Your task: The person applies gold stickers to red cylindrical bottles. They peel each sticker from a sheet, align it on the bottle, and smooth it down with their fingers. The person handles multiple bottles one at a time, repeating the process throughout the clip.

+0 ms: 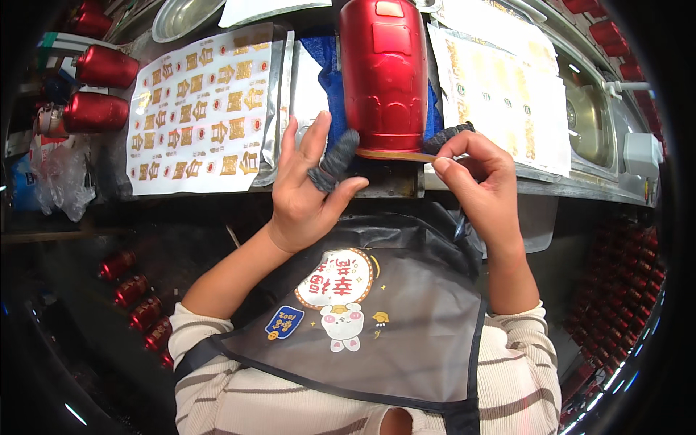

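Note:
A shiny red metal vessel with raised panels lies on a blue cloth in front of me. Along its near end runs a thin brownish-gold strip. My right hand pinches the right end of that strip between thumb and a finger; a dark finger cover shows on another finger. My left hand is held with fingers spread at the vessel's near left edge. Its dark-covered finger comes close to the strip's left end; whether it touches I cannot tell.
A white sheet with gold and red decals lies on a tray at left. More decal sheets lie at right, beside a metal basin. Red vessels stand at far left; several more are low on the right.

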Demonstrator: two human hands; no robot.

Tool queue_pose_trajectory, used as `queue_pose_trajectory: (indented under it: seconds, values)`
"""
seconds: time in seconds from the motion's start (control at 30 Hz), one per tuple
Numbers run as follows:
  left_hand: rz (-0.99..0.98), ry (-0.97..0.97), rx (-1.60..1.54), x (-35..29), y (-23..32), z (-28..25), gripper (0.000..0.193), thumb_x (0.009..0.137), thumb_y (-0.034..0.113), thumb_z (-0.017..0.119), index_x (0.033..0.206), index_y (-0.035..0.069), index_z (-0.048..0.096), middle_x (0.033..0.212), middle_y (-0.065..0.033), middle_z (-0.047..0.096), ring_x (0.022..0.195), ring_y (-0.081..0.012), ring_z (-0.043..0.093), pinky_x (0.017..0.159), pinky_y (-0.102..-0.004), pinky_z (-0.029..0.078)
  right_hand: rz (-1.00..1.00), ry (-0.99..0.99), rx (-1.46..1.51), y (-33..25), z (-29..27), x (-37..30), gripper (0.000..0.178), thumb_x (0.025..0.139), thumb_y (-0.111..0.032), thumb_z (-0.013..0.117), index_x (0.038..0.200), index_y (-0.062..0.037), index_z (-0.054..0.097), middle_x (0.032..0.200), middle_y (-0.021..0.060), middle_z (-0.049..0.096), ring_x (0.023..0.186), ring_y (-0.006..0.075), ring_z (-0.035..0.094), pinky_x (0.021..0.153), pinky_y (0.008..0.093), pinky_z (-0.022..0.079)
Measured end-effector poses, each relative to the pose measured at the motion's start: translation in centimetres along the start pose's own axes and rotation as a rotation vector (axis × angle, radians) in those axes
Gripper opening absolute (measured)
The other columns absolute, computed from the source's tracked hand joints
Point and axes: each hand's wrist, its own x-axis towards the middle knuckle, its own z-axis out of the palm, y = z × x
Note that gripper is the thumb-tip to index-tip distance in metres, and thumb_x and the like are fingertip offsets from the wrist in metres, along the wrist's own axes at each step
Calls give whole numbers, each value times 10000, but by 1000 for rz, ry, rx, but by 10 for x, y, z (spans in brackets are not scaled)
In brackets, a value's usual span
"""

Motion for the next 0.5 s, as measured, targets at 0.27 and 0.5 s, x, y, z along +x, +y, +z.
queue_pose_trajectory:
  seconds: [0.27, 0.5]
  values:
    - [140, -13, 118, 3, -3, 3, 412, 803, 180, 811, 1186, 54, 726, 1502, -270, 449, 1330, -431, 510, 1117, -648, 245, 80, -2, 66, 0, -3, 3, 66, 871, -36, 642, 820, 0, 619, 725, -51, 568, 606, -11, 469, 540, 178, 356]
    - [288, -51, 231, 26, 7, -6, 437, 729, 129, 831, 1158, 147, 748, 1505, -270, 444, 1302, -450, 531, 1083, -683, 255, 102, 7, 52, 3, -2, 6, 66, 874, -38, 643, 826, 2, 623, 734, -52, 568, 625, -11, 472, 551, 177, 356]
